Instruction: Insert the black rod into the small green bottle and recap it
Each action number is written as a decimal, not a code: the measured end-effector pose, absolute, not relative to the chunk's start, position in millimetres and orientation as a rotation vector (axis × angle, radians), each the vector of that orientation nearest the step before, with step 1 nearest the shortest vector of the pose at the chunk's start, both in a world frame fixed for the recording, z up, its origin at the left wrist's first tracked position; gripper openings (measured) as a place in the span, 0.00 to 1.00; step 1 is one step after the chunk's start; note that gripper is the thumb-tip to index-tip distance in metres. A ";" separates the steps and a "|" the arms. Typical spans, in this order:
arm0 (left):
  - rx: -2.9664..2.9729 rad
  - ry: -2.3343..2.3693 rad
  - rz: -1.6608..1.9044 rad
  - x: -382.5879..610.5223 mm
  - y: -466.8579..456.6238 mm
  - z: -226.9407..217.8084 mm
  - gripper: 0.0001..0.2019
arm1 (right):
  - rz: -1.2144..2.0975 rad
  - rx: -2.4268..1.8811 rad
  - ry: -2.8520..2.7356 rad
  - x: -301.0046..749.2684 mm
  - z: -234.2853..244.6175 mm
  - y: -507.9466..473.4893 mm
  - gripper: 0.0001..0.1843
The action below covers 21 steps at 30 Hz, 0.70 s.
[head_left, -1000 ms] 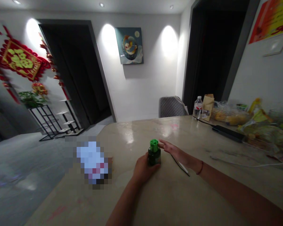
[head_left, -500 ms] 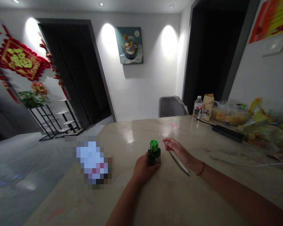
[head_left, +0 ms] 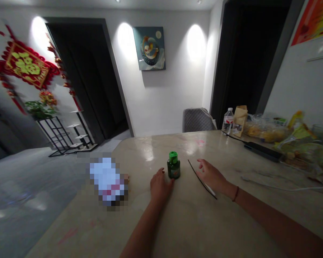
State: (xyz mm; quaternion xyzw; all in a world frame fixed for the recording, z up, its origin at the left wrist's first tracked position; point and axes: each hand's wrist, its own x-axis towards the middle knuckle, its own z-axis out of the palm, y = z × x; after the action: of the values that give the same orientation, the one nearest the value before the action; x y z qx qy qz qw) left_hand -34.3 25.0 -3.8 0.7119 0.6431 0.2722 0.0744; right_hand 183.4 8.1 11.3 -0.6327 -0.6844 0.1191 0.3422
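Note:
A small dark green bottle (head_left: 173, 167) with a bright green cap stands upright on the beige table (head_left: 177, 222). My left hand (head_left: 160, 186) rests on the table just left of the bottle, fingers loosely apart, thumb near its base, not gripping it. My right hand (head_left: 212, 175) lies open on the table to the bottle's right, fingers spread over a thin dark strip (head_left: 197, 173) with a pale end that lies flat on the tabletop.
A dark flat bar (head_left: 263, 150), a water bottle (head_left: 227, 122), a paper bag (head_left: 239, 120) and several food packets (head_left: 293, 139) crowd the right back of the table. A white cable (head_left: 280, 186) runs along the right. A grey chair (head_left: 197, 120) stands behind; a plant stand (head_left: 61, 136) is left.
My left hand let go of the green bottle and dropped to the table beside it. My right hand drew back from the cap and settled flat over the thin strip.

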 end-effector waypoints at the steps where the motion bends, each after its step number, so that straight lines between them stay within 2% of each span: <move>1: 2.156 1.882 0.806 -34.1 25.2 -3.4 0.27 | 0.230 -1.733 -1.825 187.8 11.5 4.0 0.25; 5: 2.230 1.705 0.799 -34.1 25.6 -2.4 0.23 | 0.263 -1.885 -2.031 199.7 9.7 -11.1 0.25; 8: 2.204 1.775 0.820 -34.0 24.6 -2.0 0.19 | 0.392 -1.851 -2.166 200.2 6.0 -15.4 0.18; 13: 2.204 1.878 0.859 -33.3 21.7 0.8 0.09 | 0.431 -1.804 -2.124 194.2 1.1 -3.4 0.06; 16: 2.329 1.697 0.815 -32.6 20.9 2.8 0.05 | 0.435 -1.772 -2.100 190.9 1.2 10.7 0.06; 21: 2.462 1.533 0.757 -31.3 21.2 2.7 0.08 | 0.424 -1.723 -2.045 182.9 0.9 34.6 0.07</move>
State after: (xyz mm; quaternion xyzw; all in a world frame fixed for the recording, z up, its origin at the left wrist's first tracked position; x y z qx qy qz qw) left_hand -31.3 21.2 2.7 0.8192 0.5102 0.2518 0.0719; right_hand 182.9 34.6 0.9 -0.6213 -0.7376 0.1530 0.2154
